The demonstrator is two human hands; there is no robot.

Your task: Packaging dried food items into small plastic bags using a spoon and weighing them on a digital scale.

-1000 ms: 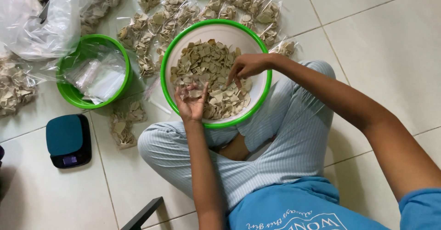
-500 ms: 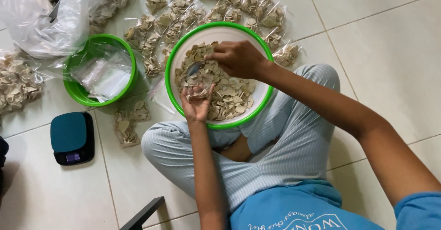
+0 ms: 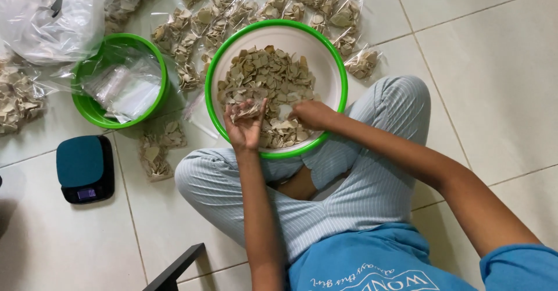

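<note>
A large white bowl with a green rim rests against my crossed legs and holds a heap of pale beige dried chips. My left hand lies palm up over the bowl's near side, cupping a small pile of chips. My right hand is inside the bowl at its near edge, fingers curled down into the chips beside the left hand.
A smaller green bowl with empty clear bags stands to the left. Several filled clear bags of chips lie on the tiled floor beyond the bowls, one bag by my knee. A small digital scale sits at lower left.
My right hand has come back from the bowl's far side to its near edge. The left hand stays cupped and now holds more chips.
</note>
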